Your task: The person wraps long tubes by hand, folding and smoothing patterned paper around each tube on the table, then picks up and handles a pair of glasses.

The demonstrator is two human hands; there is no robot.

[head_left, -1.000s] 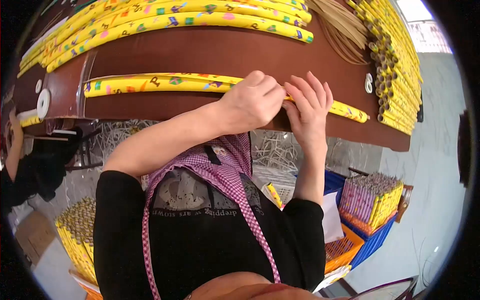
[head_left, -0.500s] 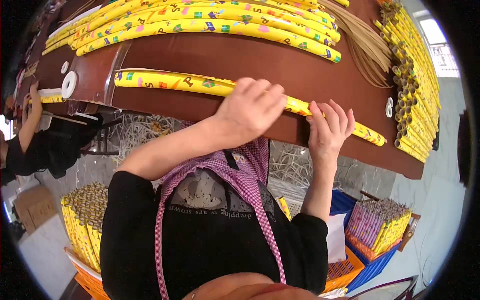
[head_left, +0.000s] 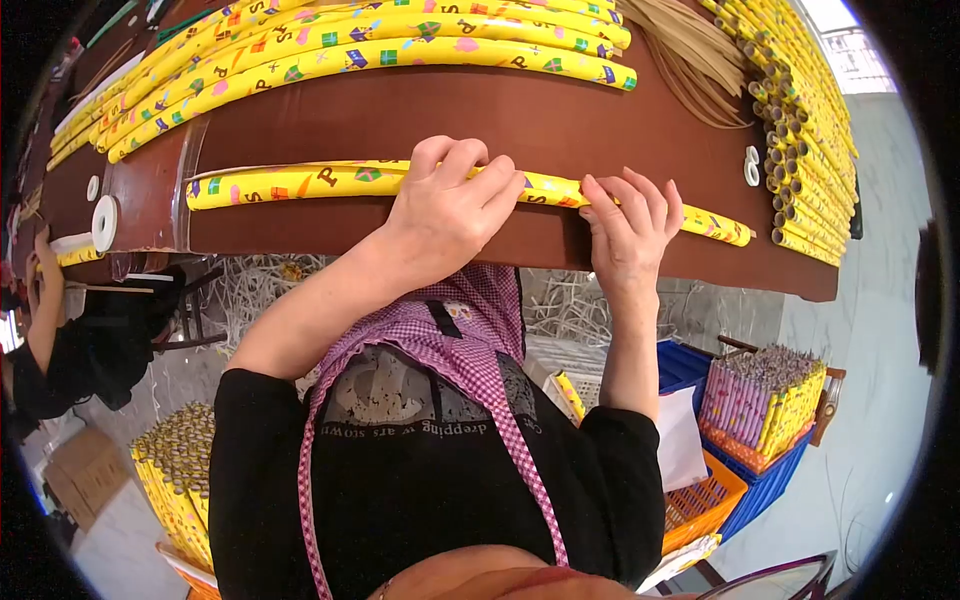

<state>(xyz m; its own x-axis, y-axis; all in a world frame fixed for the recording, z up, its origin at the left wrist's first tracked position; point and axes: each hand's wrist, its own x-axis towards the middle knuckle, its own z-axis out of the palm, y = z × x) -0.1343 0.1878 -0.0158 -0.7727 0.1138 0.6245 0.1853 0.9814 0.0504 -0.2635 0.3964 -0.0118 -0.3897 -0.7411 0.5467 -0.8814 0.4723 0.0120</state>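
Note:
A long yellow roll of printed wrapping paper [head_left: 300, 183] lies along the front of the brown table, with a pale loose edge showing along its top at the left. My left hand [head_left: 452, 200] is curled over the middle of the roll, its knuckles raised. Farther right, my right hand [head_left: 632, 222] pinches the roll between thumb and fingers, with the fingertips close to the paper's seam. The roll's narrower right end [head_left: 735, 232] sticks out past my right hand. My palms hide parts of the roll.
More yellow rolls [head_left: 380, 55] lie behind on the table [head_left: 330, 120]. Stacked tubes [head_left: 800, 150] and brown strips [head_left: 690, 60] are at the right. White tape rolls [head_left: 105, 222] sit left. A co-worker's hand [head_left: 45, 270] is far left. Filled crates [head_left: 760, 470] stand below.
The whole view has shifted and turned slightly, so the table and roll sit more level and farther left. Both hands keep about the same places on the roll.

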